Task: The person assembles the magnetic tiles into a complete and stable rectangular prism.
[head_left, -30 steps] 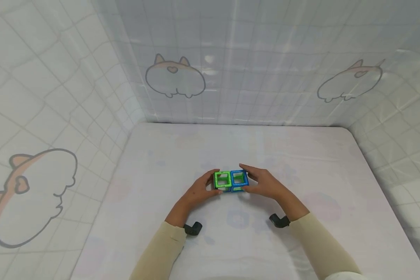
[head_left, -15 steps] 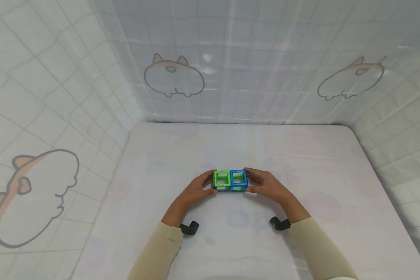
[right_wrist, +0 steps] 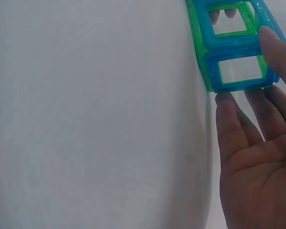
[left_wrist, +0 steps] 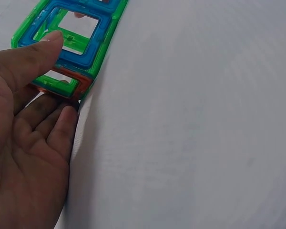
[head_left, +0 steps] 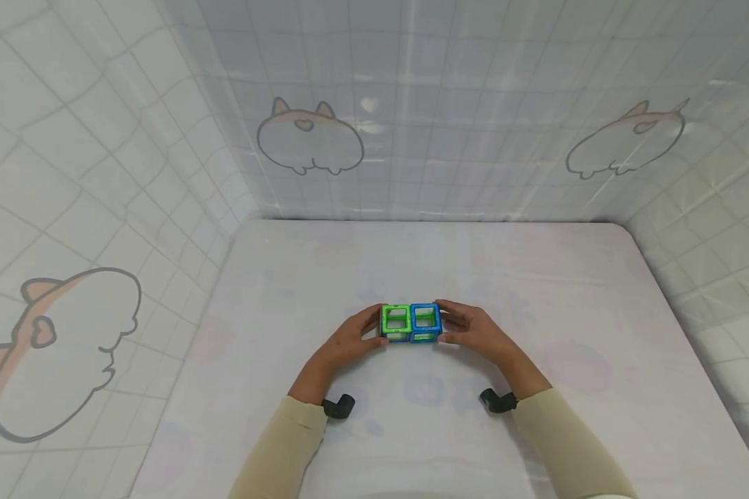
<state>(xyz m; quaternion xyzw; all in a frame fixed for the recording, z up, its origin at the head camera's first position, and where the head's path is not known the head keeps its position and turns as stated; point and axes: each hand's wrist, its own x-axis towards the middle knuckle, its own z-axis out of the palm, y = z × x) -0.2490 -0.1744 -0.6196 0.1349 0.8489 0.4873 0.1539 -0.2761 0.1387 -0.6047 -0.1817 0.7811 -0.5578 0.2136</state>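
A block of magnetic tiles [head_left: 397,330], two open-framed cubes side by side, sits on the table in the middle of the head view. Its top shows a green square on the left and a blue square [head_left: 426,328] on the right. My left hand [head_left: 348,339] holds the left end between thumb and fingers. In the left wrist view its thumb lies over a blue side tile [left_wrist: 75,59], near an orange-edged end tile [left_wrist: 83,78]. My right hand [head_left: 479,330] holds the opposite end, thumb on the near side; the right wrist view shows a blue end tile [right_wrist: 238,86] by its fingertips.
A pale patterned cloth covers the table [head_left: 424,430]. White grid-patterned curtains with animal drawings rise at the back [head_left: 462,125], left [head_left: 162,229] and right [head_left: 711,277]. A dark curved piece sits at the left wrist [head_left: 339,407] and another at the right wrist [head_left: 498,400].
Over the first half second both hands shift slightly left with the block, and the right forefinger comes down to its end. Since then almost nothing has moved.
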